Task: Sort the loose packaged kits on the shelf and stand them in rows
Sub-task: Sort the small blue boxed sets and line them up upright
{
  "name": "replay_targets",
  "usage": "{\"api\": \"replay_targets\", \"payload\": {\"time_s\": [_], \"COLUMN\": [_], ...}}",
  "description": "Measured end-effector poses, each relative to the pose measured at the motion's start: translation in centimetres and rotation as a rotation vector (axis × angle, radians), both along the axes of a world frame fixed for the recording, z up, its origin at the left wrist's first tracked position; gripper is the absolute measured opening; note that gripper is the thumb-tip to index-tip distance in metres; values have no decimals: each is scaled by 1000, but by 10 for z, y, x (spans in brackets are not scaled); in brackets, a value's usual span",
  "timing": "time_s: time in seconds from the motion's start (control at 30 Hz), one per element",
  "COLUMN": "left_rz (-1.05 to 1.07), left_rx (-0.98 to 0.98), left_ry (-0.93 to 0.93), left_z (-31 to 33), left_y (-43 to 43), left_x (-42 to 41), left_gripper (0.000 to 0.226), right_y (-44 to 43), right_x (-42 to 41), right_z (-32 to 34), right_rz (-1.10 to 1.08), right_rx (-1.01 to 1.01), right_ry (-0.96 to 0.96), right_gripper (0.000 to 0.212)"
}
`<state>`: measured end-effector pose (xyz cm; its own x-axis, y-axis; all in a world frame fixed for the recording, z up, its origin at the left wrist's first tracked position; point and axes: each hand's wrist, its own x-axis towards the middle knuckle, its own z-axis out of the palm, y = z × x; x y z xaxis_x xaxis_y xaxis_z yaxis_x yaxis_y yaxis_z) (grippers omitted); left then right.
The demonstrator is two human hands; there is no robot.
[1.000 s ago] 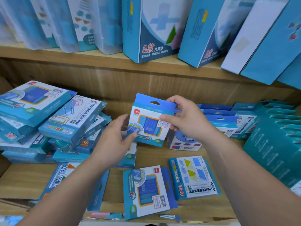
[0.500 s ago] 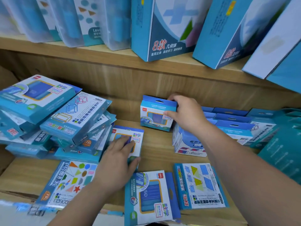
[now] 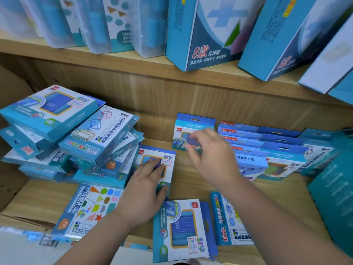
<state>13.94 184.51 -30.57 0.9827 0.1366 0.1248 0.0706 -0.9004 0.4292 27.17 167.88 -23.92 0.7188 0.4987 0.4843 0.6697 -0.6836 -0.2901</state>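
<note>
Hands number two: left hand (image 3: 142,192) flat on one kit (image 3: 168,163); right hand (image 3: 212,155) empty, grip open.

the single head-worn camera looked forward and down from close range into the wooden shelf (image 3: 191,180). both forearms entered from the bottom edge, and the upper shelf (image 3: 133,64) crossed the top of the frame.

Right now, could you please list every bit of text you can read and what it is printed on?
"8款 几何体": tall blue box on the upper shelf.
"面积学习器": standing kit in the right row.
"75": orange badge on the shapes kit.
"50": flat kit at the front.
The remaining small print is too blurred.
</note>
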Motion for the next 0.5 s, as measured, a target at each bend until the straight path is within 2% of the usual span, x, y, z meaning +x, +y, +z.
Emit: {"api": "replay_targets", "payload": {"time_s": [0.1,0.17,0.27,0.4,0.5], "left_rz": [-36,-70,-122,-133,-76], "left_rx": [-17,-34,-77,-169,-250], "left_ry": [-17,-27,-33,-64,-143], "left_z": [-2,-3,-4,-5,-3], "left_y": [2,2,2,4,8], "left_x": [-1,-2,-4,-8,-11], "left_gripper": [60,62,63,62,53], "right_y": [6,12,24,32,27], "right_x": [-30,-33,-31,-33,-34], "right_z": [-26,-46,-58,-61,-56], "right_rz": [-16,-43,-93,-138,-125], "right_rx": [74,214,368,550,607], "right_ry": [694,991,1159,1270,1316], "right_gripper": [22,16,32,19,25]}}
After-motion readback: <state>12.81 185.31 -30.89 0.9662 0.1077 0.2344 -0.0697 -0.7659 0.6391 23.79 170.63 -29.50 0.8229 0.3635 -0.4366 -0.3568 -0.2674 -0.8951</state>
